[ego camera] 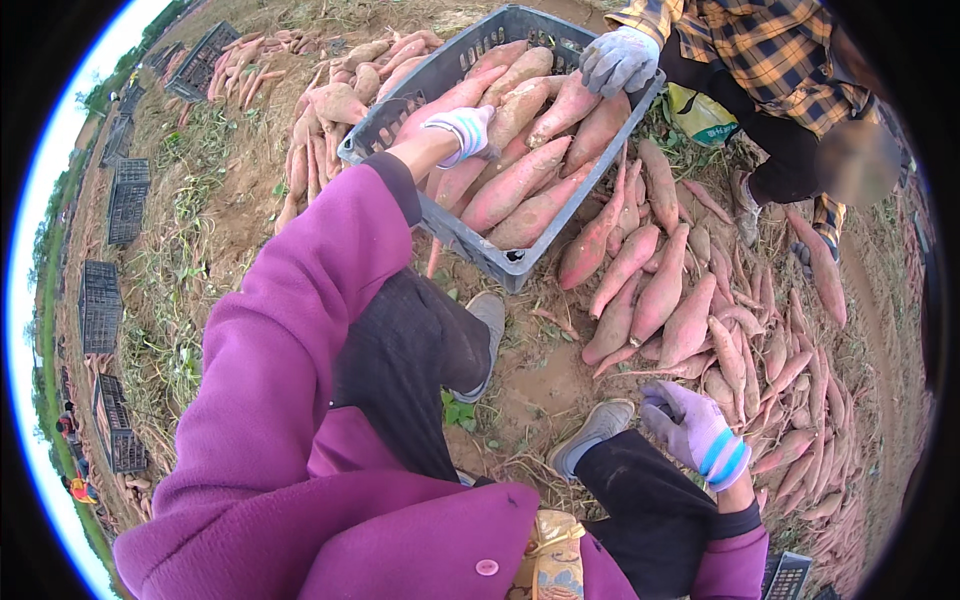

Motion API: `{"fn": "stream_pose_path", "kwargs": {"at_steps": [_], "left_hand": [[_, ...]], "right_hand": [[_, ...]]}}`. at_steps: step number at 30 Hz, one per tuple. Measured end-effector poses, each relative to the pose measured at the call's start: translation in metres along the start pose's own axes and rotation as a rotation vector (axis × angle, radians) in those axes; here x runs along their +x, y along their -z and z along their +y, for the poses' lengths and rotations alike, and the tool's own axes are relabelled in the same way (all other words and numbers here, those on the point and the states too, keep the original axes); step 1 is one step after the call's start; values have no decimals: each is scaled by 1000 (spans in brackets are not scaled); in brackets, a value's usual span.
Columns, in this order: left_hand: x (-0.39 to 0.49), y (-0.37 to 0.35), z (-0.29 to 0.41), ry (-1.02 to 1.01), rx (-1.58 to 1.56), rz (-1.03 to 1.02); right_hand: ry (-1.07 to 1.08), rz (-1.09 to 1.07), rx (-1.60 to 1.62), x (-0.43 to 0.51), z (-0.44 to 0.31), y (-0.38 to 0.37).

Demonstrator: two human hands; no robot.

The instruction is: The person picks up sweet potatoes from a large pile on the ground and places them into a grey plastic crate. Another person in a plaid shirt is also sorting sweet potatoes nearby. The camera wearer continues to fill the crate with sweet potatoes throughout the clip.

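My left hand (pixel 461 135), in a white knit glove with blue and pink bands, reaches into a black plastic crate (pixel 517 271). It rests on the sweet potatoes (pixel 517 184) heaped inside, and its fingertips are partly hidden, so a grip cannot be confirmed. My right hand (pixel 690 431), in a matching glove, is low beside a long pile of sweet potatoes (pixel 686 322) on the soil. Its fingers are loosely bent and apart from the thumb, with nothing visible in them. A co-worker's grey-gloved hand (pixel 621 60) lies over the crate's far right corner.
The co-worker (pixel 765 67) crouches at right, the other hand by a large sweet potato (pixel 823 266). A yellow-green bag (pixel 701 116) lies near them. Another heap (pixel 330 105) sits left of the crate. Several black crates (pixel 101 307) line the field's left side. My shoes (pixel 487 337) stand before the crate.
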State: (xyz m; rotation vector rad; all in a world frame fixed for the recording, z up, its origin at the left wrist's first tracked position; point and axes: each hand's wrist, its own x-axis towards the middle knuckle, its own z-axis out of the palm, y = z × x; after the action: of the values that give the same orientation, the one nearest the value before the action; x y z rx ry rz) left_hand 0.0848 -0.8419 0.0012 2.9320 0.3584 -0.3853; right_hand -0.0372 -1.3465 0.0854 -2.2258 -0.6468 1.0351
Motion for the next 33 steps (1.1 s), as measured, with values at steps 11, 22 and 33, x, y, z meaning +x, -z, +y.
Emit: {"fn": "stream_pose_path", "kwargs": {"at_steps": [11, 22, 33], "left_hand": [[-1, -31, -17, -216, -107, 158], [-45, 10, 30, -305, 107, 315], [-230, 47, 186, -823, -285, 271]], "right_hand": [[-4, 12, 19, -8, 6, 2], [-514, 98, -241, -126, 155, 19], [-895, 233, -240, -289, 376, -166]]}}
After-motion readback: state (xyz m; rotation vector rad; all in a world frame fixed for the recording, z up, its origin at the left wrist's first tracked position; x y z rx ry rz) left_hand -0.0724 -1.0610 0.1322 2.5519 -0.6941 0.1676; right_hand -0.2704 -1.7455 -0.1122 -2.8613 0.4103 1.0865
